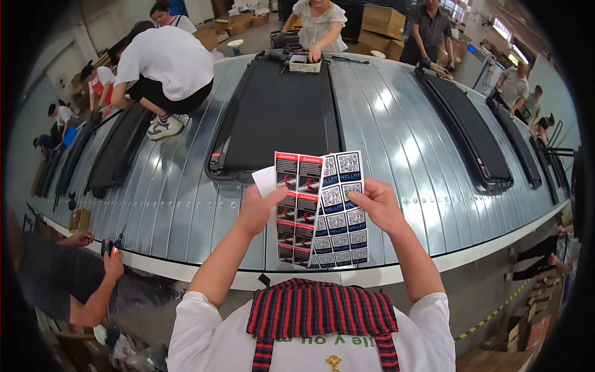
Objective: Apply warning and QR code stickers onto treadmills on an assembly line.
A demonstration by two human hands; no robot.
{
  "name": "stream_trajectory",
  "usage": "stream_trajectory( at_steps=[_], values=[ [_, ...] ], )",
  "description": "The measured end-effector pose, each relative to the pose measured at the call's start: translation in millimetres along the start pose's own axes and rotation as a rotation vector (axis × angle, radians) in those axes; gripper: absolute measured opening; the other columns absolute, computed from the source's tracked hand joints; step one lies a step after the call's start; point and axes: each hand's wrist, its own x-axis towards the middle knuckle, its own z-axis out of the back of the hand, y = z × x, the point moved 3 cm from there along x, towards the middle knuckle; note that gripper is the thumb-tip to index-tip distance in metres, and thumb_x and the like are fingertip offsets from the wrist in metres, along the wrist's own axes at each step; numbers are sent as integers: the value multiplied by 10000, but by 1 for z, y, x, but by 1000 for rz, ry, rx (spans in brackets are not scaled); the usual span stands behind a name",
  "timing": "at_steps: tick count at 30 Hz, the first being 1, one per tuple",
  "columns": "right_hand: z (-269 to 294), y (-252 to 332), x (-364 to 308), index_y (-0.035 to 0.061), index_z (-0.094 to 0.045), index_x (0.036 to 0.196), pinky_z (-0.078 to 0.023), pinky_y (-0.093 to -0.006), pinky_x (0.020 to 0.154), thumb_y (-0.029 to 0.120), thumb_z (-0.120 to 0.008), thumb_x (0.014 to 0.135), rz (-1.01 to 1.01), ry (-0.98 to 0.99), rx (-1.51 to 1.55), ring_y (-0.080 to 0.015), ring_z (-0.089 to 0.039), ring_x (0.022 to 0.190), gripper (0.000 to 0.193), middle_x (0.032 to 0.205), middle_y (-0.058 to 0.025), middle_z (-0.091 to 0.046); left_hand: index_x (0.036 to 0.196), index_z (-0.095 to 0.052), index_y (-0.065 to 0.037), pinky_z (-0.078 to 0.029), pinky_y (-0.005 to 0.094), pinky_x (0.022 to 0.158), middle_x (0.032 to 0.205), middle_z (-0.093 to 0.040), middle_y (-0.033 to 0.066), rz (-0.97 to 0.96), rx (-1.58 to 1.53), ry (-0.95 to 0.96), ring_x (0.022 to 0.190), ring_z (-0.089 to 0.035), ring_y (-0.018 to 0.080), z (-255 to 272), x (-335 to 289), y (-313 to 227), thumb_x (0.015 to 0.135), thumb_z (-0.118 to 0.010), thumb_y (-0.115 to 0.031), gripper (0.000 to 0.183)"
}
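My left hand (256, 209) is closed on a sheet of red and black warning labels (296, 217), its thumb lying over the front. A plain white piece of paper (264, 180) sticks out behind that sheet's left edge. My right hand (376, 203) pinches a sheet of blue and white labels with square codes (338, 223) by its right edge. The two sheets overlap in the middle, held upright before my chest. Beyond them a black treadmill-like frame (279, 111) lies on the metal roller table; the sheets hide part of its near end.
The curved metal table (378, 142) carries more black frames, one at the right (465, 127). A person in a white shirt (167, 62) crouches on it. Across the table, a person's hand reaches into a small tray (304, 64). At lower left, someone grips a power tool (112, 247).
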Motion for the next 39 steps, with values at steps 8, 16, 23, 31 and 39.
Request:
stream_trajectory(
  at_steps=[8, 16, 23, 31, 39],
  values=[
    [53, -1, -2, -2, -566, 945, -445, -229, 659, 37, -566, 789, 176, -259, -299, -86, -548, 749, 161, 865, -42, -609, 1005, -573, 10, -440, 265, 751, 937, -600, 52, -76, -166, -169, 821, -563, 129, -60, 10, 16, 767, -587, -61, 248],
    [12, -37, 4, 15, -546, 1007, -450, -225, 692, 44, -580, 796, 72, 20, 273, -73, -550, 802, 215, 890, -17, -602, 997, -580, 23, -444, 260, 736, 923, -604, 60, -45, 92, -262, 807, -569, 133, -80, -4, 41, 776, -566, -42, 231],
    [27, 8, 16, 25, -593, 914, -423, -246, 623, 112, -584, 777, 28, 72, -508, -91, -503, 671, 163, 745, -25, -561, 954, -589, 43, -449, 259, 706, 905, -609, 64, -114, 93, -396, 785, -569, 123, -54, 15, 14, 777, -586, -75, 213],
    [6, 8, 31, -6, -545, 934, -426, -204, 606, 26, -570, 773, 42, 19, -233, -51, -521, 673, 166, 777, -7, -581, 924, -612, 20, -447, 231, 659, 866, -620, 52, -103, -25, -119, 750, -570, 102, -51, 29, -4, 779, -608, -119, 202],
    [-15, 11, 41, -14, -499, 1010, -445, -225, 604, 8, -559, 773, 70, -46, -242, -73, -545, 682, 245, 768, -33, -596, 925, -610, 25, -451, 234, 667, 853, -624, 57, -34, -42, -47, 745, -575, 105, -16, 35, 2, 771, -583, -88, 192]
  ],
)
